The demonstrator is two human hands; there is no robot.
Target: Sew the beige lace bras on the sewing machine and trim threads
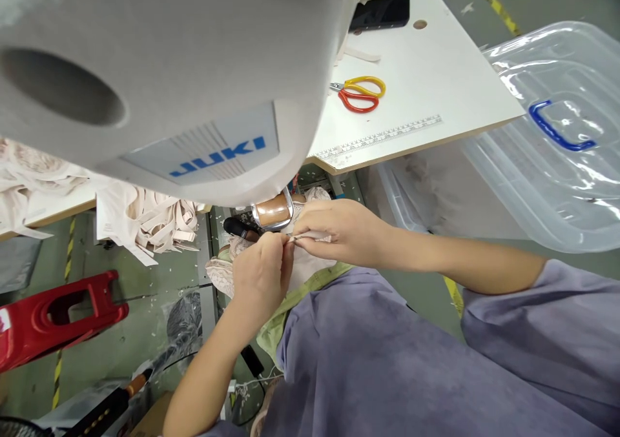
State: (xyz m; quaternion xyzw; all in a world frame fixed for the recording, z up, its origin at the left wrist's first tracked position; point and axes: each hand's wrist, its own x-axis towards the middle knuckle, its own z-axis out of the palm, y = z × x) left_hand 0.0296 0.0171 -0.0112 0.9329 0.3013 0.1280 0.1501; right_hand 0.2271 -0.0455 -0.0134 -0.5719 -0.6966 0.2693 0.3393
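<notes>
Both my hands meet just below the grey sewing machine head [194, 75]. My left hand [259, 272] is closed, its fingertips pinching a thin pale fabric strip [305, 236]. My right hand [339, 230] is closed on the same strip from the other side. Pale lace fabric [220, 275] lies under my hands, next to the machine's shiny presser part [274, 212]. The stitching point itself is hidden by the machine head.
Red and yellow scissors [361, 93] and a black phone [380, 12] lie on the white table [436, 82], which has a printed ruler along its edge. A clear plastic bin lid [557, 133] stands at right. Beige straps [159, 221] hang at left; a red stool [53, 314] lies on the floor.
</notes>
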